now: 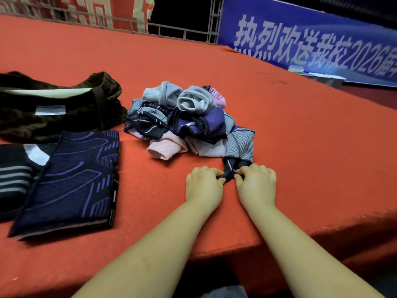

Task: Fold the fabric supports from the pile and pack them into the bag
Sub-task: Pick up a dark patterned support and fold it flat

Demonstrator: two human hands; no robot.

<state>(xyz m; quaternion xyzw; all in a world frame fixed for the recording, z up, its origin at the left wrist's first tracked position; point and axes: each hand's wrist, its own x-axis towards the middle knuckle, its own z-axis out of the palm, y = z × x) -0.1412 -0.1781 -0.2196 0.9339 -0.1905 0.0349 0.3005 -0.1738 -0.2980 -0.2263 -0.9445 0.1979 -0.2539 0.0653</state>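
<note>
Both hands rest knuckles-up on the red felt-covered bench, close together near its front edge. The left hand and the right hand each pinch the near end of a dark fabric support, fingers curled around the bunched black cuff between them. This support has a grey striped body that runs back from the hands and touches the pile of fabric supports, a tangled heap of grey, purple, black and pink pieces in the middle of the bench. To the left lies a flat folded dark support with purple line patterns, partly over a black piece with grey stripes. Behind them sits the dark brown bag, slumped with its mouth open. A blue banner with white characters stands at the far right.
</note>
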